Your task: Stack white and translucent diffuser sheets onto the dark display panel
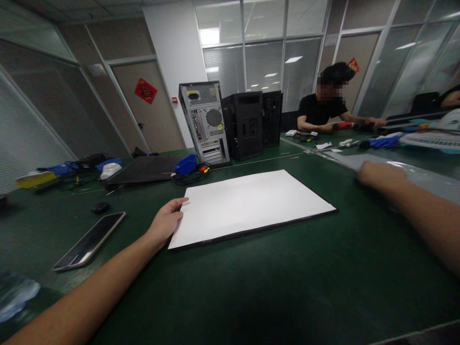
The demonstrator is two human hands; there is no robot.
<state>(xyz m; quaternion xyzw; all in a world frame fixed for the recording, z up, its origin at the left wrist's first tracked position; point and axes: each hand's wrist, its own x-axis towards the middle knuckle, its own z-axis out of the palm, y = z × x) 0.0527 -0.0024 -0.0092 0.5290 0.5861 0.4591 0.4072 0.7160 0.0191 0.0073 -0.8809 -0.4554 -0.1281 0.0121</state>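
A flat white panel [247, 203] with a thin black edge lies on the green table in front of me. My left hand [168, 218] grips its left edge, thumb on top and the other fingers partly hidden at the side. Off to the right, my right hand [383, 175] is closed at the near edge of a translucent plastic sheet [427, 175], well apart from the panel. This hand is slightly blurred, and its fingertips are turned away from view.
A smartphone [89, 242] and a small dark object [100, 207] lie left. Behind the panel stand a computer tower [204, 124] and black cases [247, 127], beside a blue object [185, 164] with cables. Across the table [251, 287], a person [319, 110] holds a red tool [344, 125].
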